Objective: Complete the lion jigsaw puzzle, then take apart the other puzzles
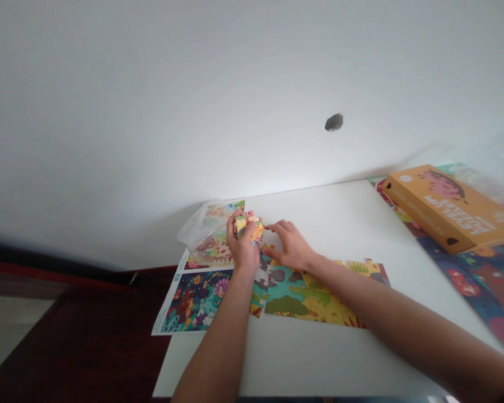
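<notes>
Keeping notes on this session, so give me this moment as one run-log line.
left hand: holding puzzle pieces | right hand: open above crocodile puzzle | nearby: orange puzzle box

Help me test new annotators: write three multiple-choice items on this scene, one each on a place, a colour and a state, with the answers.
1. Where does the orange cardboard puzzle box lie?
A. On the dark red floor
B. At the right of the white table, on a printed puzzle sheet
C. Inside the clear plastic bag

2. What colour is the printed spiky crocodile?
A. Green
B. Purple
C. Red

3. What is the left hand doing?
A. Resting flat on the table
B. Lifting the box
C. Holding a small bunch of colourful puzzle pieces

Answers:
1. B, the box sits on the sheet at the table's right.
2. A, its body shows green.
3. C, the fingers close around the pieces.
</notes>
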Demonstrator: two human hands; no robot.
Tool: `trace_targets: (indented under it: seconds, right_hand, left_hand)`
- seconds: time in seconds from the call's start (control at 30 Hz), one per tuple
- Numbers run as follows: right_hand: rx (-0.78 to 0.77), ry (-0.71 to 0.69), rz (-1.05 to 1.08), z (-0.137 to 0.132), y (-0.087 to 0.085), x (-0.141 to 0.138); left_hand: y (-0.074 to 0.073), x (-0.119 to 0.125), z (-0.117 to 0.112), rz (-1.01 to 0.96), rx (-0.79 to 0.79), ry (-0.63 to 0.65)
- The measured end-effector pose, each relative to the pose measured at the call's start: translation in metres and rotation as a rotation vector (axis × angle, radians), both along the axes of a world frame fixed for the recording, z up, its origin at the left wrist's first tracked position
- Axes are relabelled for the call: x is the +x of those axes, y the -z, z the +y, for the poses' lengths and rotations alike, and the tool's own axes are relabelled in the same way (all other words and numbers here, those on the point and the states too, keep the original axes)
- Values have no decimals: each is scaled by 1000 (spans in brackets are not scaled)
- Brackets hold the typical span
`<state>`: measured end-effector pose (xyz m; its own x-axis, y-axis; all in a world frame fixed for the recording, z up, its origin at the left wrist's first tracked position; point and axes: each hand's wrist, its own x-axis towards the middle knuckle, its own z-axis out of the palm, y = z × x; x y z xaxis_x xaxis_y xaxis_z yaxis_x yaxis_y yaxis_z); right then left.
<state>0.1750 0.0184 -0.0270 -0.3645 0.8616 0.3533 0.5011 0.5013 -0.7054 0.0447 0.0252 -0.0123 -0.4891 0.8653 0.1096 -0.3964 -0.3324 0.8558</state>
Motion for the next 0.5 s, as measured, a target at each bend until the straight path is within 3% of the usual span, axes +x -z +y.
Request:
trace_targets:
  seconds: [0.13, 0.5]
  right_hand:
    - [79, -130, -368, -9, -5, -4]
    - [20, -74, -445, -11, -3, -12]
  left_hand:
    - [-2, -6, -1, 17, 46, -46]
    - [8, -8, 5, 17, 74, -117]
